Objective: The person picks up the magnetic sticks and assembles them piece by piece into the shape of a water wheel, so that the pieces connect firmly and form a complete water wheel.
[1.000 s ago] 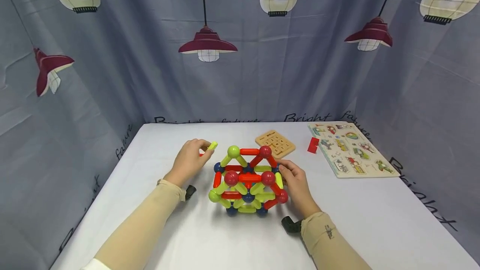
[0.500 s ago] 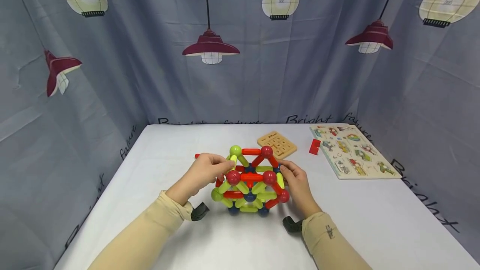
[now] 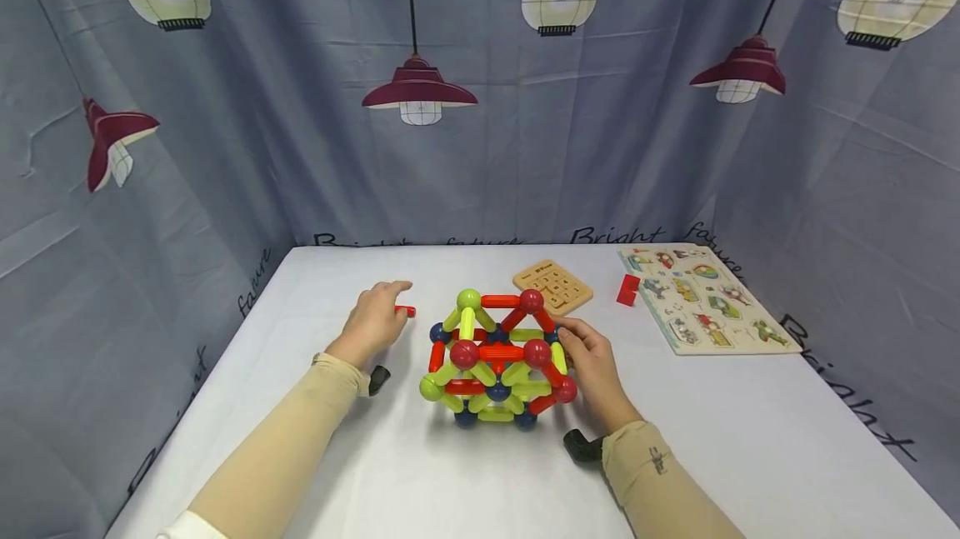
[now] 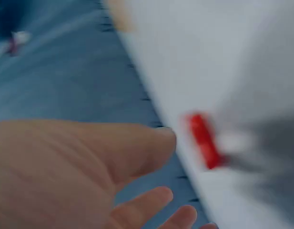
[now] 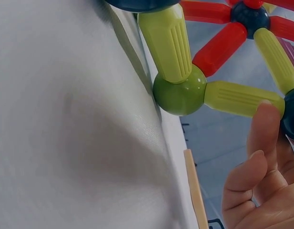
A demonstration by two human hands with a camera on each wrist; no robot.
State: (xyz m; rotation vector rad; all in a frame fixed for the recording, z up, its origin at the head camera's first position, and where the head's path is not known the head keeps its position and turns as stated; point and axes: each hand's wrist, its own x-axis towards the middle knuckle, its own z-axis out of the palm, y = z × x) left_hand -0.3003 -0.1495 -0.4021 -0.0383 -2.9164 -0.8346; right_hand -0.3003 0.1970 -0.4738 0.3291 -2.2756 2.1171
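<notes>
A magnetic ball-and-stick structure [image 3: 498,391] of red, yellow-green and blue parts stands on the white table. My right hand [image 3: 597,368] holds its right side. In the right wrist view, curled fingers [image 5: 264,126] touch a yellow-green stick [image 5: 239,99] beside a dark blue ball [image 5: 292,114]; the thumb's contact is hidden. Left of the structure, my left hand [image 3: 372,322] reaches over the table with thumb and fingers spread apart. Just past it lies a red magnetic stick [image 3: 406,311]. The blurred left wrist view shows that red stick [image 4: 204,140] apart from the thumb.
Behind the structure lies a wooden number board [image 3: 553,286]. A small red piece [image 3: 627,290] sits to its right, beside a picture puzzle board [image 3: 705,301]. A grey-blue curtain [image 3: 480,172] with printed lamps surrounds the table [image 3: 420,489].
My left hand brought a yellow-green stick to the structure's upper left, let go of it there, and moved back left toward the red stick. My right hand stays at the structure's right side.
</notes>
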